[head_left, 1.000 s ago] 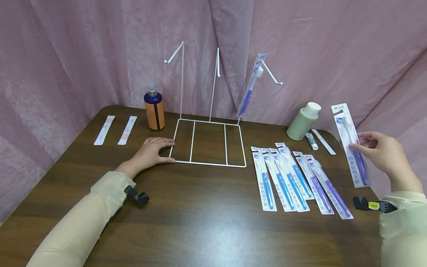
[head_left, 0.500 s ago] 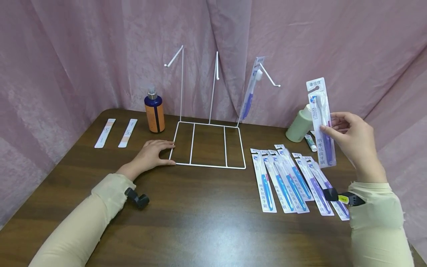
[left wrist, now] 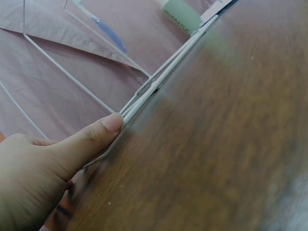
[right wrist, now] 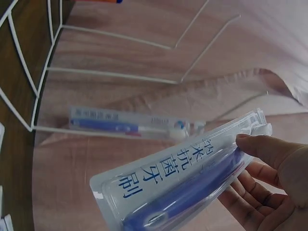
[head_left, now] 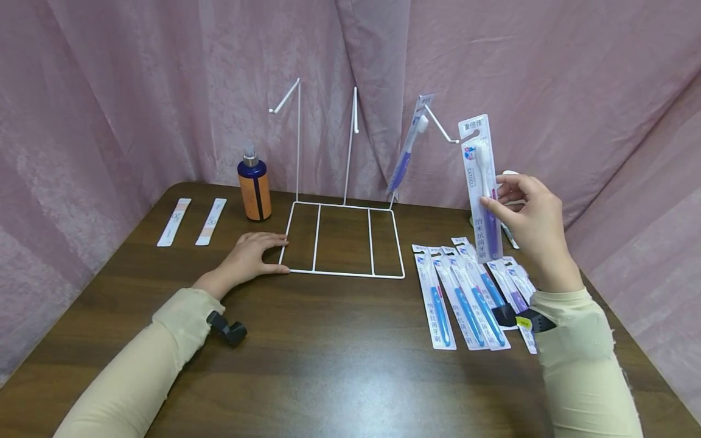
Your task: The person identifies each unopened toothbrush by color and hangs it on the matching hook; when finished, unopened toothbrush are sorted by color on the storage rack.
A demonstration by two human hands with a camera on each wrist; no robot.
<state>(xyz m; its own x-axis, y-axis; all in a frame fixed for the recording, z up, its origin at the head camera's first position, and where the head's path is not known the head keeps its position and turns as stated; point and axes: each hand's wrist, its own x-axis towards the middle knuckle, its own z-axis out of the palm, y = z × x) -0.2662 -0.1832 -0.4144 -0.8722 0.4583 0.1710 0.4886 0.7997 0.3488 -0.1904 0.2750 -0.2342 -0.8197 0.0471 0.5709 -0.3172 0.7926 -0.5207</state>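
My right hand (head_left: 528, 210) pinches a packaged toothbrush (head_left: 482, 188) by its edge, thumb in front, with the purple handle down. It is held upright in the air, just right of the rack's right hook (head_left: 442, 125). On that hook hangs another purple packaged toothbrush (head_left: 406, 149), also seen in the right wrist view. My left hand (head_left: 249, 255) rests at the front left corner of the white wire rack (head_left: 344, 273); its thumb and fingers touch the base frame. In the left wrist view the thumb (left wrist: 110, 123) lies against the wire.
Several packaged toothbrushes (head_left: 438, 304) lie fanned out on the table (head_left: 306, 365) at right, partly behind my right wrist. An orange and blue pump bottle (head_left: 254, 188) stands left of the rack, near two white sachets (head_left: 174, 222). A green bottle (left wrist: 180, 17) is mostly hidden behind my right hand.
My right hand has carried the packaged toothbrush leftward and up from the table's right side toward the rack's right hook. My left hand stays at the rack's corner.
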